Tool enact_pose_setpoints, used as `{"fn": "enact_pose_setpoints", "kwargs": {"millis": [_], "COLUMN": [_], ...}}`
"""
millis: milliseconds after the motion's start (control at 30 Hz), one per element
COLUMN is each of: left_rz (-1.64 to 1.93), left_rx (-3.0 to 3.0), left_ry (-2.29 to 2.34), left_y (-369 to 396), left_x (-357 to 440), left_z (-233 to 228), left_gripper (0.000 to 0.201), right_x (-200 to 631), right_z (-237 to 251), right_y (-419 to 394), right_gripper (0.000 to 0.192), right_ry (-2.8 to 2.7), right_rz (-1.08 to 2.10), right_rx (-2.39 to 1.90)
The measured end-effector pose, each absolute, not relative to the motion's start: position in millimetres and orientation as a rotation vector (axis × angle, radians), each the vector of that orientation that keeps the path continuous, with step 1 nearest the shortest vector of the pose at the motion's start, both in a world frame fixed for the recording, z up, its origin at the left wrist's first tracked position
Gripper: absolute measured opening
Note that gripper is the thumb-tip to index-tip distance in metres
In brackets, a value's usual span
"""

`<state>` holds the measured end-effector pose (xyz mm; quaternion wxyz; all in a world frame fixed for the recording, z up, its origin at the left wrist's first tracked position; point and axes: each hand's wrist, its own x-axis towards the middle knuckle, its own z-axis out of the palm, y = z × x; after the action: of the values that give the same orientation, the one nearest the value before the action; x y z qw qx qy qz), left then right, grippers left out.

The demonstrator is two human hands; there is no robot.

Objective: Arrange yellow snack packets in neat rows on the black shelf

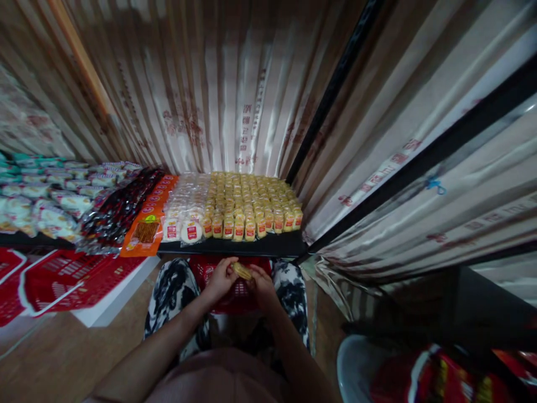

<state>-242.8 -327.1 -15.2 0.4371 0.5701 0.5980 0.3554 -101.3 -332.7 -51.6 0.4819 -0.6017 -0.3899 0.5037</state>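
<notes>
A small yellow wrapped snack packet is held between my two hands, above a red plastic basket that stands between my knees. My left hand pinches one end of the packet, and my right hand grips the other end. Just beyond, on the black shelf, matching yellow packets stand in tight rows. Left of them lie clear-wrapped round white snacks. What is inside the basket is mostly hidden by my hands.
Further left on the shelf are an orange snack bag, dark shiny packets and many white packets. Red baskets and a white box stand below. Draped cloth hangs behind; a pale tub sits at lower right.
</notes>
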Motion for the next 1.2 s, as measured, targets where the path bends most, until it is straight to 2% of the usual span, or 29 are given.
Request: {"fn": "enact_pose_setpoints", "kwargs": {"millis": [167,400,567,833,1200], "left_rz": [0.878,0.949,0.997,1.174,1.048], "left_rx": [1.447,1.54,1.602,1.263,1.705], "left_ry": [1.457,1.513,1.532,1.234,1.451], "left_y": [-321,-314,-300,-278,-263], "left_x": [-238,-230,-216,-189,-140], "left_z": [-5,8,23,24,2], "left_gripper": [0.028,0.021,0.016,0.031,0.044], "right_x": [-90,-74,-69,-57,-14], "right_z": [-42,-16,-6,-12,-26], "right_y": [-332,-332,-320,-286,-229], "right_gripper": [0.04,0.045,0.038,0.043,0.047], "right_ry": [-0.7,-1.199,-1.292,-1.011,-1.056], "right_rz": [1.545,1.212,1.24,1.182,0.693], "right_rx": [-1.508,-1.408,-1.282,-1.244,-1.546]}}
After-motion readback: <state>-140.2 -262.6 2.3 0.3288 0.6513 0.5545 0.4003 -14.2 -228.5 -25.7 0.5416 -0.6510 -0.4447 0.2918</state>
